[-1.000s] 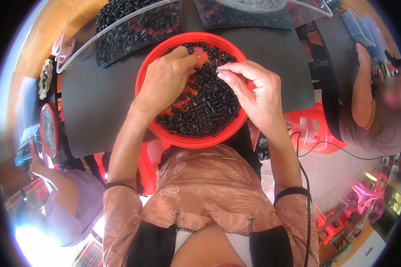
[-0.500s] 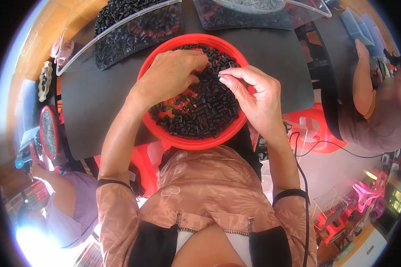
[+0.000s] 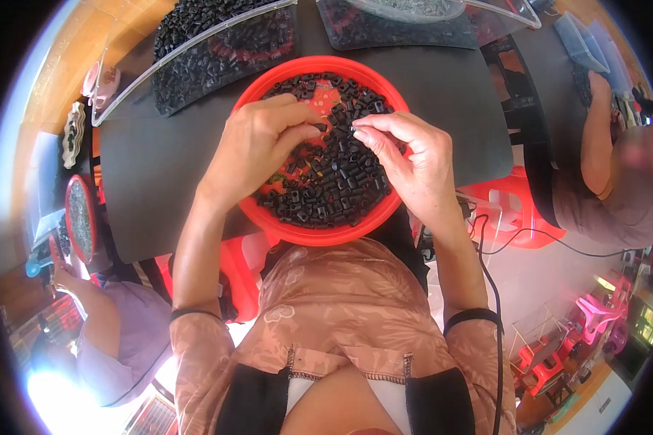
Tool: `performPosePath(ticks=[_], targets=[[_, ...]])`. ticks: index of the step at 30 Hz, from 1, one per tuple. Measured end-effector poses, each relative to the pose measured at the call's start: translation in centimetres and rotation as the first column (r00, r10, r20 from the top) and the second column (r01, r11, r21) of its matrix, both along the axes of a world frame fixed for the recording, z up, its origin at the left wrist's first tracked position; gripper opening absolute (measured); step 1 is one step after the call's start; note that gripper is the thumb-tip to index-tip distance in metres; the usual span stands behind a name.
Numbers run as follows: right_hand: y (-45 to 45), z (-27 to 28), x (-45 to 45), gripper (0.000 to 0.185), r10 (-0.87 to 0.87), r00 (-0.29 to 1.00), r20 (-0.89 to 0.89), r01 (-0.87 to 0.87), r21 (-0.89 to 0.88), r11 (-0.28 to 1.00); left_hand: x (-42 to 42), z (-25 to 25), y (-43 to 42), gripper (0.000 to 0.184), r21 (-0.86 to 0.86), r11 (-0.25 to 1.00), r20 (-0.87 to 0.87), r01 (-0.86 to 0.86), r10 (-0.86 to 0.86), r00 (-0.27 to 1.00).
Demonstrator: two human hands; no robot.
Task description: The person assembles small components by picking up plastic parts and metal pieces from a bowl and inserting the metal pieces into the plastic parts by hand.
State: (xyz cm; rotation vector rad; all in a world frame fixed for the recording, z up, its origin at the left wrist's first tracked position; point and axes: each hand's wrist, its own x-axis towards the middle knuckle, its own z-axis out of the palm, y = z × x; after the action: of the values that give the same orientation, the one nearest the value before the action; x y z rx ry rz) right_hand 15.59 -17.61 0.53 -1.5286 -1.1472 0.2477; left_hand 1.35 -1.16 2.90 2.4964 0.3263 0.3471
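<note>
A round red tray (image 3: 241, 101) lies before me, with many small black tube-shaped plastic parts (image 3: 341, 177) spread over its patterned bottom. Above its left half, my left hand (image 3: 265, 141) pinches one black plastic part (image 3: 320, 127) between thumb and forefinger. My right hand (image 3: 413, 156) is over the right side, thumb and forefinger closed on a tiny shiny metal piece (image 3: 354, 129) whose kind is too small to make out. The two pinches face each other, a short gap apart.
Beyond the tray stand a clear bin (image 3: 225, 54) heaped with black parts and another bin (image 3: 399, 32) holding a bowl of small shiny pieces. Co-workers sit at left (image 3: 120, 326) and right (image 3: 602, 174). A black cable (image 3: 495, 290) hangs by my right arm.
My left hand has drawn back from the parts at the tray's far side, now with a black part in its pinch. My right hand has shifted slightly left, still pinching the metal piece.
</note>
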Motion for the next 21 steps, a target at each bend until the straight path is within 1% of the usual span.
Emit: performPosePath(ticks=[2, 5, 7, 8, 11, 14, 17, 21], targets=[[0.2, 0.2, -0.4, 0.009, 0.034, 0.999, -0.031, -0.035, -0.028, 0.999, -0.7, 0.2, -1.0, 0.012, -0.129, 0.991, 0.072, -0.035, 0.045, 0.996], [0.6, 0.2, -1.2, 0.009, 0.075, 0.996, -0.045, -0.077, -0.043, 0.996, -1.6, 1.0, -2.5, 0.014, -0.271, 0.950, 0.036, -0.153, 0.169, 0.985], [0.8, 0.6, -1.7, 0.010, 0.085, 0.996, -0.038, -0.086, -0.048, 0.995, -2.1, 1.2, -3.3, 0.012, -0.389, 0.893, -0.017, -0.224, 0.237, 0.971], [0.8, 0.8, -1.8, 0.011, 0.097, 0.995, -0.031, -0.099, -0.080, 0.992, -2.3, 1.2, -3.5, 0.011, -0.445, 0.858, -0.045, -0.257, 0.265, 0.963], [0.9, 0.6, -2.2, 0.010, 0.105, 0.994, -0.019, -0.105, -0.046, 0.993, -2.6, 0.6, -4.1, 0.011, -0.519, 0.799, -0.012, -0.305, 0.349, 0.937], [0.7, 0.8, -2.5, 0.009, 0.142, 0.988, -0.057, -0.146, -0.067, 0.987, -2.6, -0.5, -4.6, 0.012, -0.711, 0.651, 0.061, -0.265, 0.432, 0.900], [0.7, 1.0, -3.0, 0.010, 0.199, 0.970, -0.140, -0.203, -0.021, 0.979, -2.6, -1.2, -4.6, 0.013, -0.888, 0.450, 0.127, -0.092, 0.432, 0.893], [0.6, 1.1, -2.9, 0.011, 0.176, 0.976, -0.129, -0.181, -0.031, 0.983, -2.7, -1.8, -4.3, 0.011, -0.978, 0.208, 0.126, 0.030, 0.467, 0.875]])
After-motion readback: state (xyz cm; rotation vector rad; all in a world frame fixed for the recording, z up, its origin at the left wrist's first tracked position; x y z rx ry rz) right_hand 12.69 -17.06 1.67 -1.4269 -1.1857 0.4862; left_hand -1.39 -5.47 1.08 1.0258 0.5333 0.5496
